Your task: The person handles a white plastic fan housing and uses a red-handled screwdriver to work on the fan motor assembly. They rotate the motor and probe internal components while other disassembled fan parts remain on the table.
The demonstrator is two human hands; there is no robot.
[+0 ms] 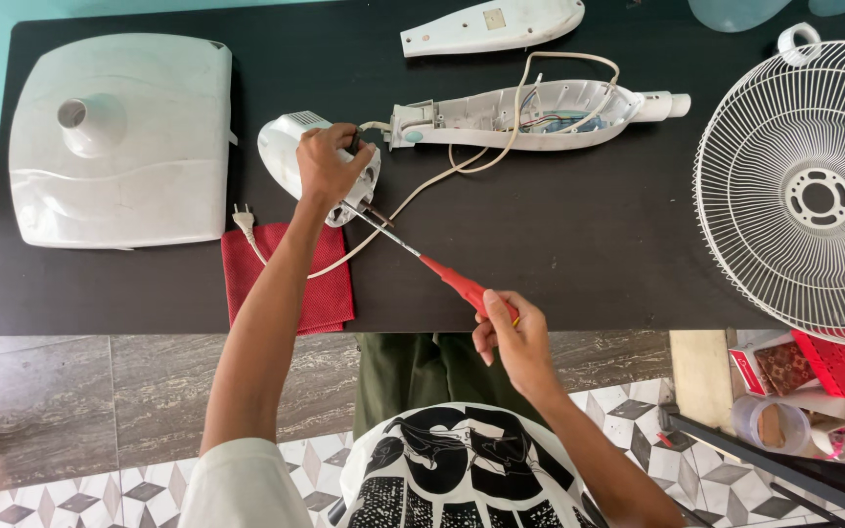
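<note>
My left hand [330, 164] grips a white fan motor housing [286, 147] on the black table [559, 244]. My right hand [512, 337] holds a red-handled screwdriver [452, 281] whose metal tip reaches the housing's face just below my left hand. A white cord runs from the housing past an open white fan stand shell [520, 115] with wires showing inside. The cord's plug [244, 219] lies on a red cloth [286, 279] at the table's front edge.
A white fan base [119, 137] sits at the left. A white shell cover [491, 24] lies at the back. A white wire fan guard [804, 191] overhangs the right side. Boxes and a jar [794, 391] stand on the floor to the right.
</note>
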